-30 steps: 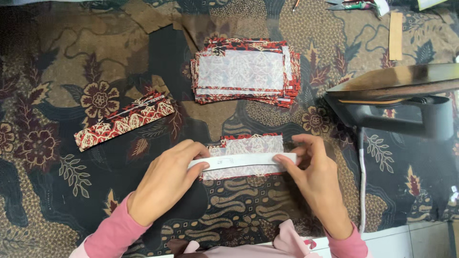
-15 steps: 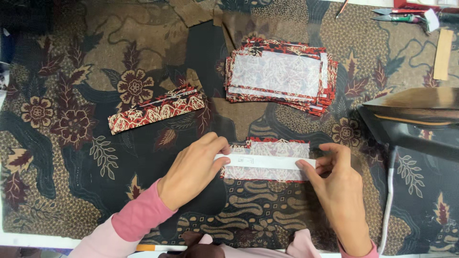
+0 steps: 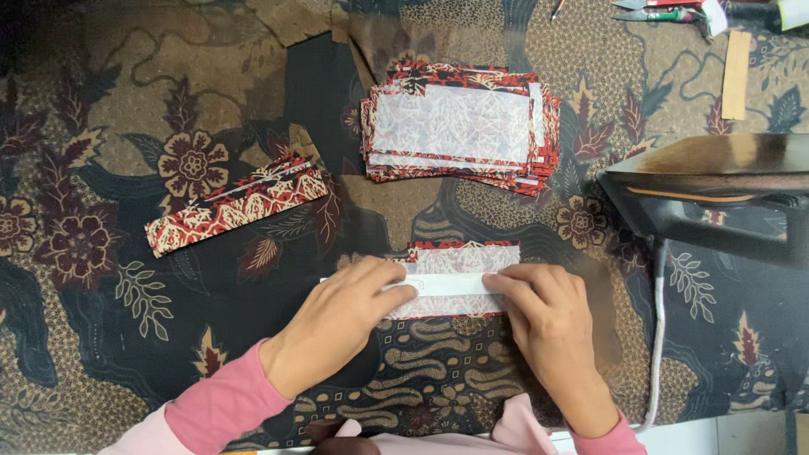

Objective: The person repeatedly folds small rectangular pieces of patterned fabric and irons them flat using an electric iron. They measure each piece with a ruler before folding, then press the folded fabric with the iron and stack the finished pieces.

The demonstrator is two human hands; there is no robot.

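Far left: folded strip [image 3: 236,205] lies on the cloth [image 3: 101,337], set aside, clear of the hands. Left hand [image 3: 341,320] presses flat, fingers down on the white ruler [image 3: 447,284], pinning it across the fabric piece [image 3: 462,257], near centre. Right hand [image 3: 548,324] flat too, holding the other end so nothing shifts. Stack [image 3: 459,126] waits far centre. Iron [image 3: 716,181] parked right.

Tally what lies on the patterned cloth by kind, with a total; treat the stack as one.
Stack of red-edged fabric pieces: 1
Single fabric piece under the hands: 1
White strip: 1
Folded red patterned strips: 1
Iron: 1
Wooden stick: 1
Scissors: 1
Total: 7
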